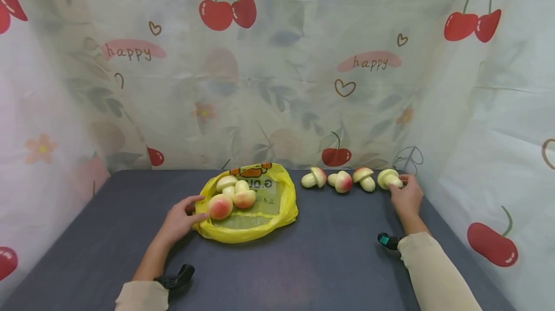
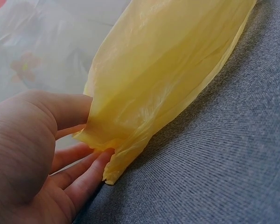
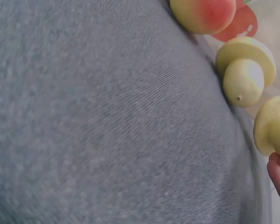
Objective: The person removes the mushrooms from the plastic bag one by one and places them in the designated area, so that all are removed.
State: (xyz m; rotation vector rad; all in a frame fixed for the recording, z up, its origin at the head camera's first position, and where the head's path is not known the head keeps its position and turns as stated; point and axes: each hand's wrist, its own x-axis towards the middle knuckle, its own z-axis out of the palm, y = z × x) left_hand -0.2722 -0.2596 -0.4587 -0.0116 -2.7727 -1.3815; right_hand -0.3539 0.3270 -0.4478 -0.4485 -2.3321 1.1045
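My left hand holds the left rim of a yellow plastic bag, with a finger tucked behind the edge in the left wrist view and other fingers against the outside of the plastic. Inside the wide-mouthed bag lie three toy mushrooms, cream with pinkish-red caps. At the far right of the table, my right hand pinches a cream toy mushroom between thumb and fingers. In the right wrist view that mushroom shows at the right edge, fingertips at its underside.
Three more toy mushrooms, one nearest the right hand, another and a third, stand in a row along the back edge. The dark grey table meets a cherry-printed curtain behind and at both sides.
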